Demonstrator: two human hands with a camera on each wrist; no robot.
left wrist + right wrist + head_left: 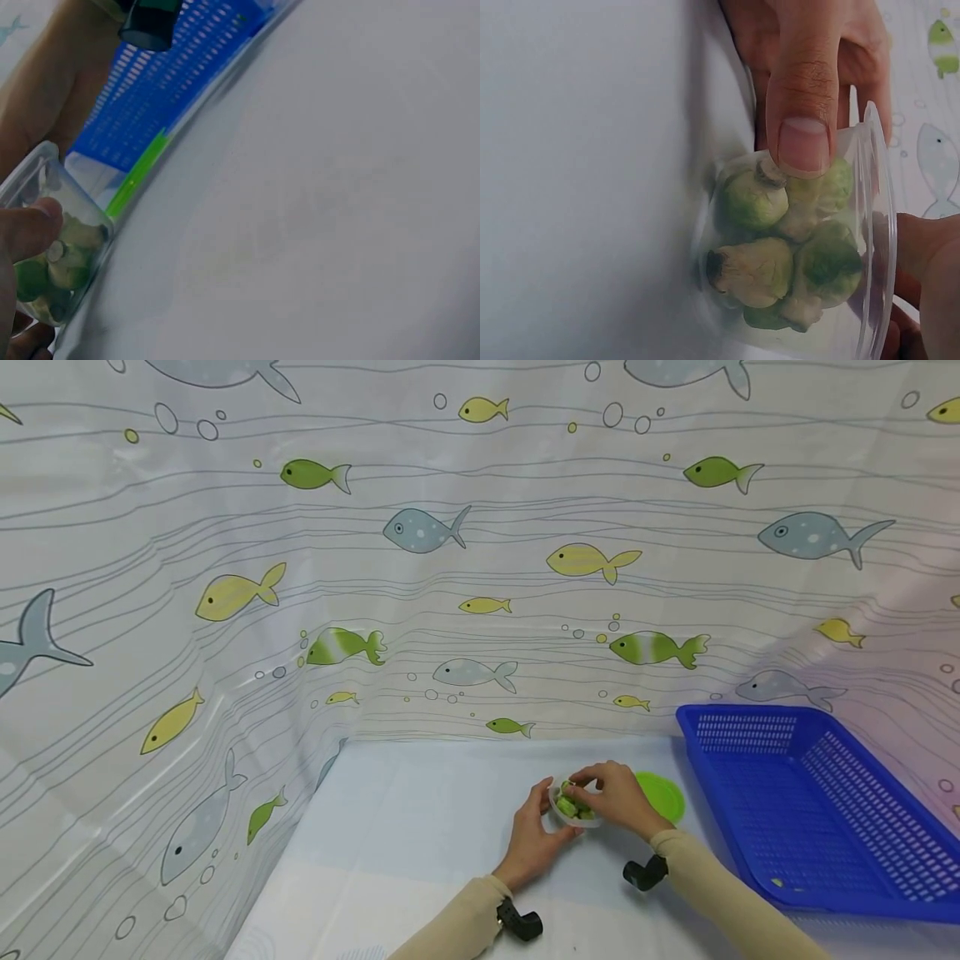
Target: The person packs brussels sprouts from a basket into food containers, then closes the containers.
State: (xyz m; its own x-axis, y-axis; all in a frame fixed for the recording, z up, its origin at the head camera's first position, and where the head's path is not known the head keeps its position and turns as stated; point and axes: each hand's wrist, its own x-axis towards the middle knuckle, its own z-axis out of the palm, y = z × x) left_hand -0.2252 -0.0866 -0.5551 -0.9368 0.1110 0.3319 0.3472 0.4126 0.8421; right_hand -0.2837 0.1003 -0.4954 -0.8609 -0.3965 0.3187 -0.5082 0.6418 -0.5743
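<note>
A small clear plastic tub (592, 822) of green Brussels sprouts (567, 807) stands on the white table. My left hand (531, 843) grips the tub from the left, its thumb pressing the near wall, as the right wrist view shows close up. Over the tub's mouth, my right hand (618, 795) pinches a sprout between thumb and fingers at the top of the pile. Several sprouts (754, 271) show through the tub's wall, cut stems visible. In the right wrist view the rim partly hides the right fingers.
Just right of the tub lies a round bright green lid (663, 799), partly behind the right hand. A large blue perforated basket (795, 860) stands at the right, a small yellowish bit on its floor. A fish-patterned sheet (420, 610) hangs behind the table (375, 827).
</note>
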